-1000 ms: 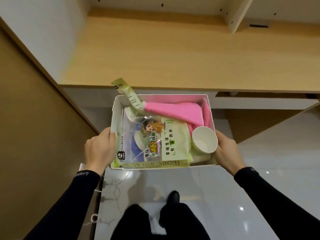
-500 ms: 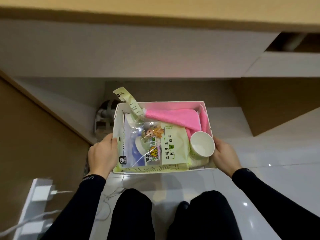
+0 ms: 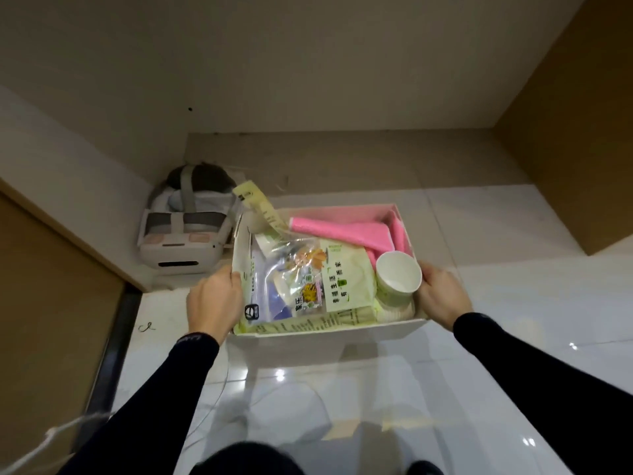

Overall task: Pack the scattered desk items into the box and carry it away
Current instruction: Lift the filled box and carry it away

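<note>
Left hand point(image 3: 214, 299) and right hand point(image 3: 442, 296) each grip a side of the box point(image 3: 325, 334), whose green packet point(image 3: 346, 279) bears blurred Chinese print.

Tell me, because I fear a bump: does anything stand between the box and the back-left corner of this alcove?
Yes: a white headset sits in that corner, just left of the box.

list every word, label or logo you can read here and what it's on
Nothing can be quoted.
Green packet: Chinese characters in columns, too blurred.
Clear bag: colourful Chinese print, black round logo, unreadable.
Pale green strip: fine print, too small.
Left sleeve cuff: pale lettering, too blurred.
</note>
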